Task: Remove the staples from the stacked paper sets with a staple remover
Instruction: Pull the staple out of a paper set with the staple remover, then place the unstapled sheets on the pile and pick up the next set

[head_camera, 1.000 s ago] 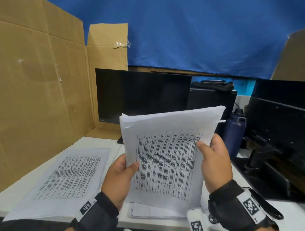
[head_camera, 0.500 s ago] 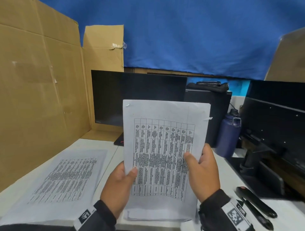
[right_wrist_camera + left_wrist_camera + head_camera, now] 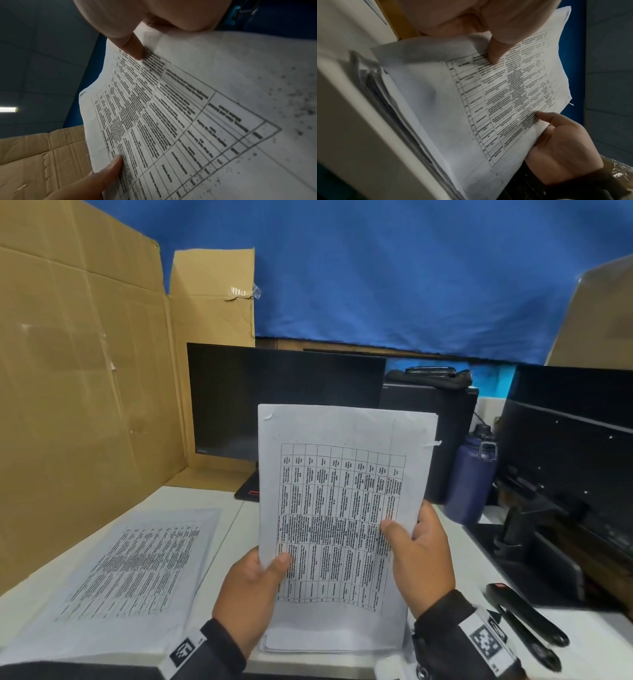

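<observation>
I hold a paper set [image 3: 339, 508] printed with a table upright in front of me. My left hand [image 3: 255, 587] pinches its left edge, thumb on the front [image 3: 494, 52]. My right hand [image 3: 419, 549] grips its right edge with the thumb over the print [image 3: 130, 46]. A torn scrap sticks out at the sheet's upper right edge [image 3: 433, 444]. Under the held set lies a stack of papers [image 3: 329, 642] on the white table [image 3: 599, 642]. A black staple remover [image 3: 527, 621] lies on the table to the right of my right wrist.
Another printed paper stack [image 3: 133, 570] lies flat at the left. Cardboard walls [image 3: 78, 405] stand on the left. A dark monitor [image 3: 284, 402] is behind the papers, a blue bottle [image 3: 472, 474] and black equipment [image 3: 565, 474] at the right.
The held paper set has been turned upright and straightened; its top edge no longer bends back. My right hand slid lower on the right edge. The staple remover has come into sight.
</observation>
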Motion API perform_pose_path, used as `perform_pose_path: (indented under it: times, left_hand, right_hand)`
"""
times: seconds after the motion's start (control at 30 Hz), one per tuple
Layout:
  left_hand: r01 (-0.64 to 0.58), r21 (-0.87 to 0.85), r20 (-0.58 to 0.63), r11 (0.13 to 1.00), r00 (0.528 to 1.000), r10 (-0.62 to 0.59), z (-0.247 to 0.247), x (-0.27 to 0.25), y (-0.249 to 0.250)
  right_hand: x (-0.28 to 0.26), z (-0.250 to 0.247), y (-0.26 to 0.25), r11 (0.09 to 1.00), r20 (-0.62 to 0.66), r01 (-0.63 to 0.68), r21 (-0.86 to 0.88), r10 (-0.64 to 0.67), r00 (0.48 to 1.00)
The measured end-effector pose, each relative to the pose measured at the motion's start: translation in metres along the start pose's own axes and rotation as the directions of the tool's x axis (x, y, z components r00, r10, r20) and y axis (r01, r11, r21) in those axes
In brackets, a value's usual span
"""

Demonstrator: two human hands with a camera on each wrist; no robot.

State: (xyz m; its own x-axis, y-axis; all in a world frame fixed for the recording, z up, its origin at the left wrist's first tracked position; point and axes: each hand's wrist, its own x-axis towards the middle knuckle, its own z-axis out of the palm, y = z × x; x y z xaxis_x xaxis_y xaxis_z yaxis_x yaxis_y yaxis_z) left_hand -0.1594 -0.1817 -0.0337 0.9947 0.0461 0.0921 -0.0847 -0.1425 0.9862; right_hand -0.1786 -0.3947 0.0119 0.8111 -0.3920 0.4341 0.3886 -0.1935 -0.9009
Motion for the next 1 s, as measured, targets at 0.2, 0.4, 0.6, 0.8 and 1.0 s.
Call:
perform_pose_path:
  times: [0.2, 0.4, 0.6, 0.8, 1.0]
  left_hand:
    - [-0.040, 0.006, -0.064, 0.999, 0.997, 0.040, -0.013, 0.007, 0.015]
    - [-0.001, 0.109, -0.040, 0.994, 0.999, 0.005, -0.045, 0.017, 0.032]
    - [0.032, 0.339, 0.074, 0.940, 0.995, -0.061, -0.049, 0.010, 0.021]
    - [0.029, 0.428, 0.114, 0.904, 0.990, -0.086, -0.045, 0.007, 0.004]
    - [-0.028, 0.500, 0.157, 0.866, 0.986, -0.058, -0.042, -0.001, 0.001]
  right_hand:
    - [0.007, -0.027, -0.013, 0.999, 0.053, 0.051, 0.014, -0.052, 0.997]
    - [0.025, -0.135, 0.038, 0.752, -0.217, -0.298, -0.588, 0.208, 0.954]
    - [0.029, -0.198, 0.104, 0.115, -0.339, -0.468, -0.876, 0.542, 0.768]
    - [0.023, -0.195, 0.110, 0.171, -0.293, -0.441, -0.881, 0.536, 0.792]
    - [0.029, -0.188, 0.073, 0.626, -0.375, -0.581, -0.520, 0.444, 0.814]
